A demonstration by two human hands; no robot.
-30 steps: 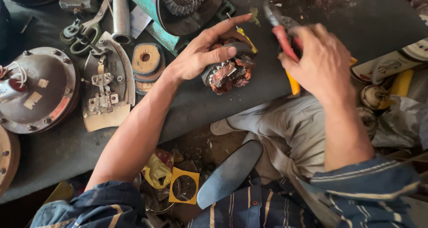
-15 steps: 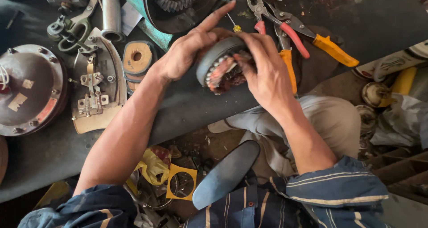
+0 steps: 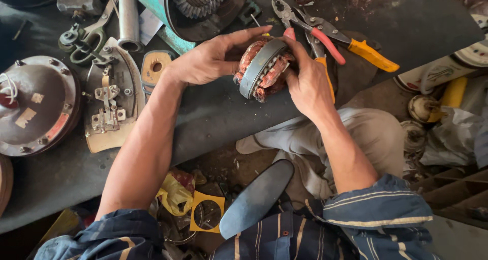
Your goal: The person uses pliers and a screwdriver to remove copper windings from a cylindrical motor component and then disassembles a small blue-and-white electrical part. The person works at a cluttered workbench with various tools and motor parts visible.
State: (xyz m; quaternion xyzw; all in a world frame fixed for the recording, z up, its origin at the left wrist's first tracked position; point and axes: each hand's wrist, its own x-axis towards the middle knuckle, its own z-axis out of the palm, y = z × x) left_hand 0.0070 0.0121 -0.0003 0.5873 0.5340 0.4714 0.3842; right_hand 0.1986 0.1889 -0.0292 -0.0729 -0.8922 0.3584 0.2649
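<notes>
Since the earlier frame, your right hand (image 3: 305, 82) has left the pliers and closed on the round copper-wound motor stator with its grey steel ring (image 3: 263, 68); your left hand (image 3: 213, 59) has shifted from cupping the top to bracing its far side. Both grips are now shut on the stator, which is held just above the dark worktop (image 3: 213, 117), tilted on edge, with the ring facing you.

Observations:
- Red-handled pliers (image 3: 310, 28) and orange-handled pliers (image 3: 356, 44) lie on the worktop just behind your right hand, jaws pointing left.
- A teal motor housing with a toothed gear (image 3: 198, 5) stands behind the left hand; a metal plate with a small bracket (image 3: 109, 102) and a domed dark metal cover (image 3: 38, 105) lie well to the left.

Recommendations, as a judgement: keep your fingers on the steel ring, not the copper windings, whose enamel scrapes easily. Support the weight evenly with both palms while you turn it. Keep your right wrist away from the plier handles behind it.
</notes>
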